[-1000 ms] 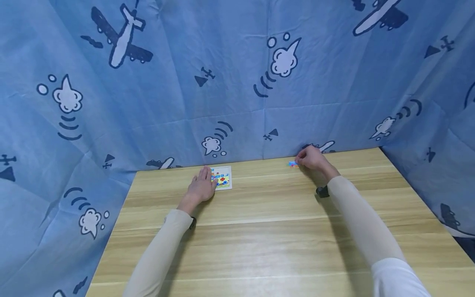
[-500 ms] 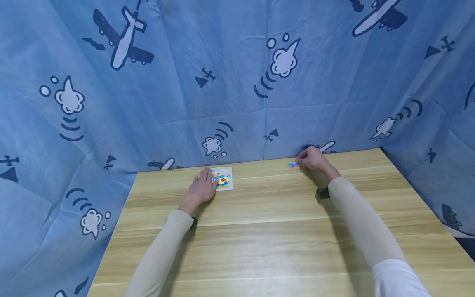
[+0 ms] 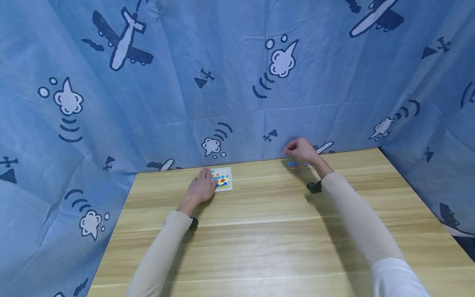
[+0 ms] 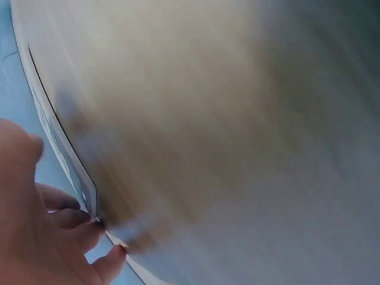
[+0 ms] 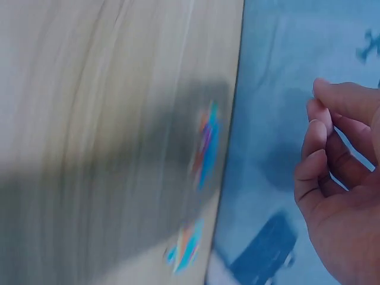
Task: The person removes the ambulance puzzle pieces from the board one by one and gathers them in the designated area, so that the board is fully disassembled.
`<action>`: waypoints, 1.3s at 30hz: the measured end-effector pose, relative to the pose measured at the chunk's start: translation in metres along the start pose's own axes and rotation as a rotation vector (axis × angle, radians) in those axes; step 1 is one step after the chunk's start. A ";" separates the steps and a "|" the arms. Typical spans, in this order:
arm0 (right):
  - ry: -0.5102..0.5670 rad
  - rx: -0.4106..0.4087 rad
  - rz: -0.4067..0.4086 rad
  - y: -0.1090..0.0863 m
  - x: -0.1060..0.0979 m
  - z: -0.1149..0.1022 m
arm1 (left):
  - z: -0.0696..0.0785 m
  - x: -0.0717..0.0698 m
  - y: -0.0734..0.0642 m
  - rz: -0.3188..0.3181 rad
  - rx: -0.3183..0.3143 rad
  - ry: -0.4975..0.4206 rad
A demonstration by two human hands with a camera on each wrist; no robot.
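Observation:
A small white-framed picture puzzle [image 3: 228, 185] with a yellow vehicle and a red cross lies near the table's back edge. My left hand [image 3: 200, 189] rests over its left part, fingers extended, covering that side. In the left wrist view, fingertips touch the puzzle's thin edge [image 4: 89, 193]. My right hand [image 3: 302, 150] hovers at the back of the table, fingers loosely curled; the right wrist view shows nothing between its fingertips. Below it lie a blue, pink and orange puzzle piece [image 5: 206, 145] and a second colourful piece [image 5: 187, 246], both blurred.
The light wooden table [image 3: 259, 247] ends against a blue curtain [image 3: 237, 82] printed with planes and clouds. A dark wrist camera [image 3: 313, 187] hangs at the right wrist, another [image 3: 193, 224] at the left.
My right hand has lifted off the pieces and shifted slightly left, uncovering the second piece to the right. The first piece stays on the table. My left hand has stayed on the puzzle.

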State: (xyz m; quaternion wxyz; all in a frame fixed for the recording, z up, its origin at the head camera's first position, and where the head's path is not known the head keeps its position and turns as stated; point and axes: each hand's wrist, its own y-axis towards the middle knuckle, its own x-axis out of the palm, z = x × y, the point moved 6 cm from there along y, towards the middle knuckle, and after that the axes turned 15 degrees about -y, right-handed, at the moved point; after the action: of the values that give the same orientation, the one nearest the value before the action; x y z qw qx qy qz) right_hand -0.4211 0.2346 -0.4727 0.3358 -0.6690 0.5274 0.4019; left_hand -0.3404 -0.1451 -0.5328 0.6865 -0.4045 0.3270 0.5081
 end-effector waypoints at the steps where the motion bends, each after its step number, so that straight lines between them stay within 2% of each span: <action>1: 0.006 -0.013 -0.004 0.002 0.002 -0.008 | -0.002 -0.001 0.000 0.009 0.006 -0.009; 5: 0.039 -0.065 -0.024 0.009 0.011 -0.041 | -0.010 -0.008 -0.004 0.025 0.023 -0.034; 13: 0.057 -0.156 -0.052 0.024 0.036 -0.102 | -0.027 -0.014 -0.007 0.001 0.066 -0.029; 18: 0.069 -0.192 -0.096 0.031 0.057 -0.134 | -0.032 -0.015 -0.005 0.004 0.069 -0.072; 23: 0.055 -0.211 -0.128 0.034 0.079 -0.161 | -0.033 -0.014 -0.005 -0.033 0.063 -0.059; 30: 0.035 -0.168 -0.131 0.035 0.113 -0.188 | -0.030 -0.008 -0.004 -0.104 0.033 -0.042; 35: 0.020 -0.139 -0.128 0.034 0.135 -0.207 | -0.032 -0.007 -0.004 -0.115 0.011 -0.040; 39: 0.011 -0.102 -0.126 0.035 0.149 -0.213 | -0.035 -0.007 -0.002 -0.122 0.004 -0.039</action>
State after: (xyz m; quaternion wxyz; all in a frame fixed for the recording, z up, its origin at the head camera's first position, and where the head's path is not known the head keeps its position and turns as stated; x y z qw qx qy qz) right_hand -0.3983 -0.0241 -0.5100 0.3231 -0.7194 0.4650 0.4024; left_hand -0.3420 -0.1793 -0.5426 0.7233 -0.4123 0.2894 0.4724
